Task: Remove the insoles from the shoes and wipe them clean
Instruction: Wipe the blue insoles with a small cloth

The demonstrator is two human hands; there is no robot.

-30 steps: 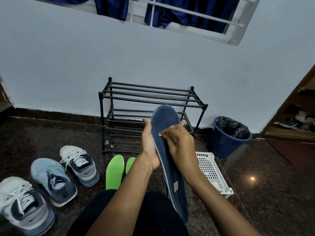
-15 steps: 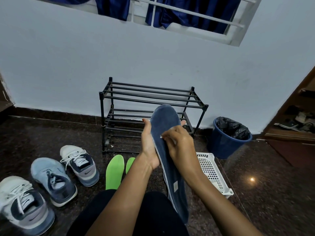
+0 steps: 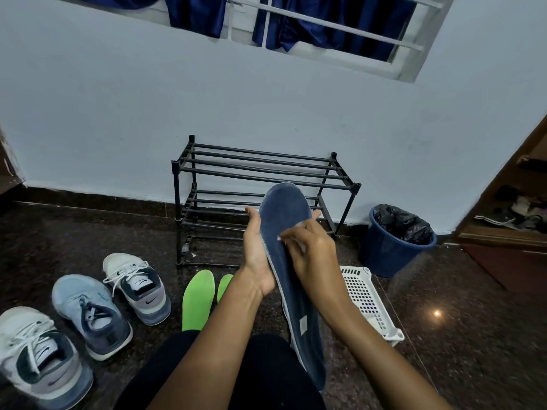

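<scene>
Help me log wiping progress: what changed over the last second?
The right hand, pinching a white wipe, slid very slightly down the blue insole. The left hand kept holding the insole upright from behind; nothing was picked up or let go. The shoes, green insoles, white basket and blue bin stayed put.

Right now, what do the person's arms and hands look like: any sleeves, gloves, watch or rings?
The left forearm and right forearm are bare down to the picture's lower edge; no sleeve shows. The left hand and right hand wear no gloves, and no watch, bracelet or ring is visible on the sides shown. Black clothing covers the lap beneath the arms.
</scene>
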